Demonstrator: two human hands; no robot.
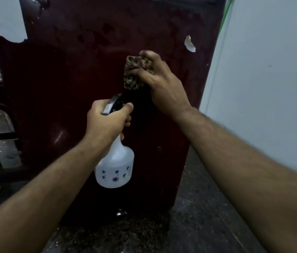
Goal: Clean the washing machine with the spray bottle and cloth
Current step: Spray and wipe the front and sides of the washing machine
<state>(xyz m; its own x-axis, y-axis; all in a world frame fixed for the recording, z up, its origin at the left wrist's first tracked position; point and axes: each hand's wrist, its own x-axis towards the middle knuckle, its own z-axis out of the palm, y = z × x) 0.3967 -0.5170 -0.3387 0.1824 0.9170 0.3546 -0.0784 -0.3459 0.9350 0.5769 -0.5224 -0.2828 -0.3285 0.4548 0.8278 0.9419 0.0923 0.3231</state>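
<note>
Seen from the head camera only. Centre of frame: dark red washing machine (71, 88), one side panel facing the camera, filling the upper and middle picture. Just right of centre, against that panel: one cloth (135, 73), brownish, bunched, gripped by the right hand (160, 86) with fingers curled round it, thumb across its front. Below and left of the cloth, near it but apart: one spray bottle (115, 167), white translucent body with small blue marks, dark trigger head at the top. Gripped at the neck and trigger head by the left hand (107, 121), fingers wrapped round. Long axis of the bottle near upright, leaning slightly, base down toward lower centre, head up toward the cloth; nozzle toward the panel, exact aim hard to tell. Two hands, one bottle, one cloth, one machine. Two pale patches on the panel, one upper left, one upper right. Right edge of frame: pale wall (271, 88). Bottom: dark speckled floor (198, 225).
</note>
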